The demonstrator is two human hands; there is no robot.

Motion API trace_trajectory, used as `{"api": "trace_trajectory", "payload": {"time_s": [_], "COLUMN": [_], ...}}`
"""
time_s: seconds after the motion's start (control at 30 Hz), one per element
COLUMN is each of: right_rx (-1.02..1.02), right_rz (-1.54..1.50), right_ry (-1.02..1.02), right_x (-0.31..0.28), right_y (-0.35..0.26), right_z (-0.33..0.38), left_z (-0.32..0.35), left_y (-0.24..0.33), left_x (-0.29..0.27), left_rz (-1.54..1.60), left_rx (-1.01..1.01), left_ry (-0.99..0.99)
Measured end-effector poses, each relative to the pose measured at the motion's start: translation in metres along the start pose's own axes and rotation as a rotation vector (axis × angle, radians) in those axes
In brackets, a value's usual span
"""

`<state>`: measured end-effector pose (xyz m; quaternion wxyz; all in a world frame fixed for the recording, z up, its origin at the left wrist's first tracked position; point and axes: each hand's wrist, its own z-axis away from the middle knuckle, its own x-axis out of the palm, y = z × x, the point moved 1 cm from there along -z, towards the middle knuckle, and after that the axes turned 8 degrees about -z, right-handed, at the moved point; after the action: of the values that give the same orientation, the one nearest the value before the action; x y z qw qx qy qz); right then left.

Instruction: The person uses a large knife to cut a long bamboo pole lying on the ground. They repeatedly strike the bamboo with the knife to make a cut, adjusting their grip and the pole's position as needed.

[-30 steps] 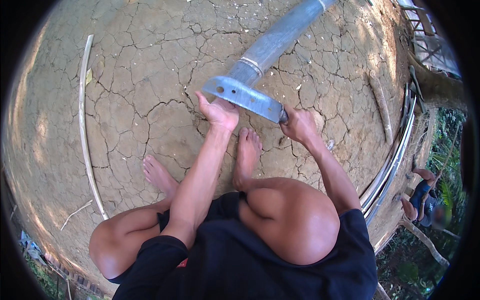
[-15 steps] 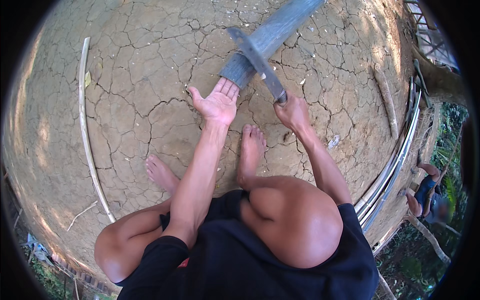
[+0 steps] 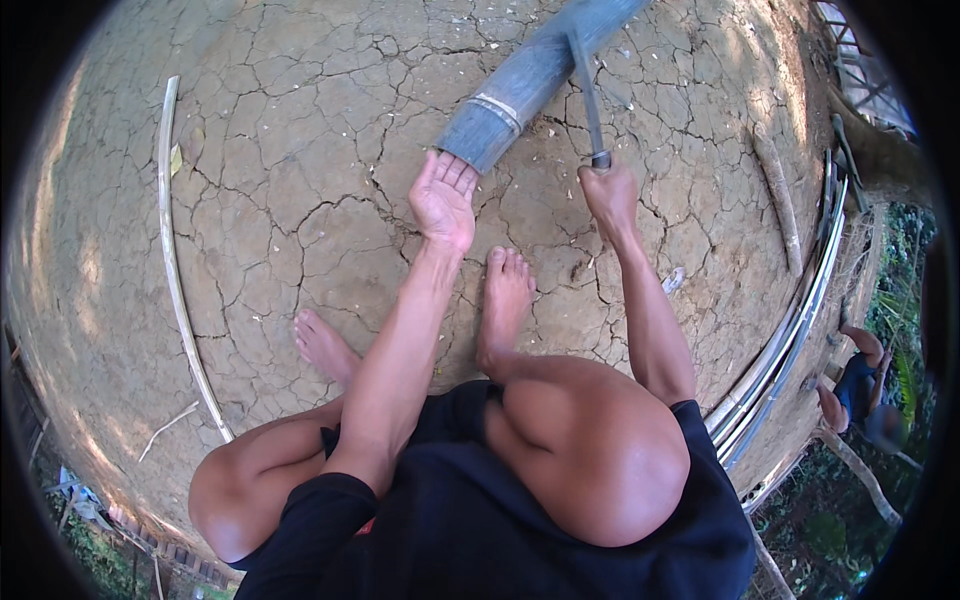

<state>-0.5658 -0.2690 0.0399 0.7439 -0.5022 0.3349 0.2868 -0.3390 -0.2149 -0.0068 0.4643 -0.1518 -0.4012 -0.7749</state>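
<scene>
A thick grey-green bamboo pole (image 3: pixel 530 75) slants across the ground ahead of me, with a pale ring round it close to its near end. My left hand (image 3: pixel 443 203) holds that end palm up, the fingertips hidden at the pole and the thumb beside its rim. In my right hand (image 3: pixel 610 190) is the handle of a machete (image 3: pixel 590 100), gripped in a closed fist. The blade points away from me and its tip overlaps the pole well beyond the ring. Its far part is blurred, so whether it touches the bamboo is unclear.
Cracked dry earth (image 3: pixel 300 200) lies under my bare feet. On the left is a long pale strip (image 3: pixel 172 230). To the right are a stick (image 3: pixel 776 195) and several long split strips (image 3: pixel 790 350). Another person (image 3: pixel 858 380) is at the far right edge.
My right hand has raised and turned the machete, moving its blade from the near end of the pole to farther along it. My left thumb has drawn in toward the rim.
</scene>
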Motion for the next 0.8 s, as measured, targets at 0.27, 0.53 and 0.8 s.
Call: {"api": "trace_trajectory", "payload": {"time_s": [0.27, 0.53, 0.8], "right_rx": [0.038, -0.097, -0.058], "right_rz": [-0.172, 0.122, 0.246], "right_ry": [-0.033, -0.184, -0.242], "right_x": [0.001, -0.003, -0.033], "right_y": [0.014, -0.01, -0.003], "right_z": [0.033, 0.068, 0.074], "left_z": [-0.004, -0.013, 0.021], "left_y": [0.002, -0.011, -0.025], "left_x": [0.018, 0.012, 0.026], "left_rz": [-0.505, 0.012, -0.094], "left_rx": [0.074, -0.268, -0.183], "left_ry": [0.115, 0.138, 0.118]}}
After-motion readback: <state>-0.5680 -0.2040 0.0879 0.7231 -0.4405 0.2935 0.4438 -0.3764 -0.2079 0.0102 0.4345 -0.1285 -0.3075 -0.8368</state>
